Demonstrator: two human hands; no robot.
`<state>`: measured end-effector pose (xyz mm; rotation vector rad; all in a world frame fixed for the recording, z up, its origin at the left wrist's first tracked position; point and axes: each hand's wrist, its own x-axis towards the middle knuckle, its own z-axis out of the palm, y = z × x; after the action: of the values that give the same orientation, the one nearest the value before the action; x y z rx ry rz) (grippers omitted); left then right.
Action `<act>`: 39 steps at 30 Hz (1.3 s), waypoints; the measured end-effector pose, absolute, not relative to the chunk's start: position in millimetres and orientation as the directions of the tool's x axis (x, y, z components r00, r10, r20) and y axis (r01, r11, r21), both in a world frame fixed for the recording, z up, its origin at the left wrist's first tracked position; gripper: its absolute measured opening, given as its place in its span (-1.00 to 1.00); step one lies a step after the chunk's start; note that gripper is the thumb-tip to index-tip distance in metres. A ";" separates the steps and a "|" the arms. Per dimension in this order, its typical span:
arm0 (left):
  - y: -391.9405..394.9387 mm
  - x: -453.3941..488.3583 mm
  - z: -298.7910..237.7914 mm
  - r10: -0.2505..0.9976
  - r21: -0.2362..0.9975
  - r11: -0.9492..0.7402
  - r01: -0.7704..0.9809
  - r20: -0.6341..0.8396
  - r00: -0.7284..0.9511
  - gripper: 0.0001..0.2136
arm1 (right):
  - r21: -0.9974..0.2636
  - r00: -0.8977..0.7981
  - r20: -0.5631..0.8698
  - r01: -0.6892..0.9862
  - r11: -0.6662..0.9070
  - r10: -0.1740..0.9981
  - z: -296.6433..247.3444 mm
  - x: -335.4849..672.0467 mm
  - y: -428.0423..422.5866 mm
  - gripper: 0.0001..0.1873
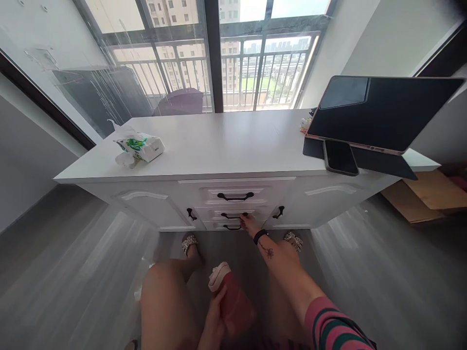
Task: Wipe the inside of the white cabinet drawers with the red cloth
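My left hand (215, 311) is closed around a soft red cloth bundle (237, 306) with a rolled pale pink end, held low between my knees. What kind of cloth it is, I cannot tell. My right hand (250, 224), with a black wristband, reaches down to the white cabinet's middle column of drawers. Its fingers are bent at the right end of the black handles, where the middle drawer handle (229, 216) and the bottom drawer handle (231, 227) lie close together. Above them is the top drawer handle (235, 196). All the drawers appear closed.
On the white cabinet top (219, 146) lie a pack of tissues (142, 146) at the left and a phone (340, 157) before a propped-up tablet (379, 114) at the right. A cardboard box (419, 199) stands on the floor at the right. Windows are behind the cabinet.
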<state>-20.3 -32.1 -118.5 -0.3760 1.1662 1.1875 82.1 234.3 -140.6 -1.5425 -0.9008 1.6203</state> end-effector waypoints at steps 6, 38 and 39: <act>-38.0 -19.4 -118.8 0.566 0.361 0.384 -0.850 -0.819 -0.092 -0.72 | -0.864 -0.110 -0.500 0.000 -0.503 0.859 -120.7 83.7 190.8 -0.59; -121.8 -31.2 -24.2 0.877 0.289 0.282 -0.915 -0.464 0.124 -0.48 | -0.950 -0.466 -0.122 -0.199 -0.239 0.876 7.0 117.1 -104.5 -0.66; -122.9 -31.7 -23.1 0.857 0.277 0.281 -0.919 -0.503 0.111 -0.48 | -0.951 -0.464 -0.128 -0.192 -0.241 0.876 7.0 117.4 -106.8 -0.66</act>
<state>-31.7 -122.9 -23.1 -0.1139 0.6489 1.3085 117.4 -106.8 7.0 -0.8992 -1.2406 1.7996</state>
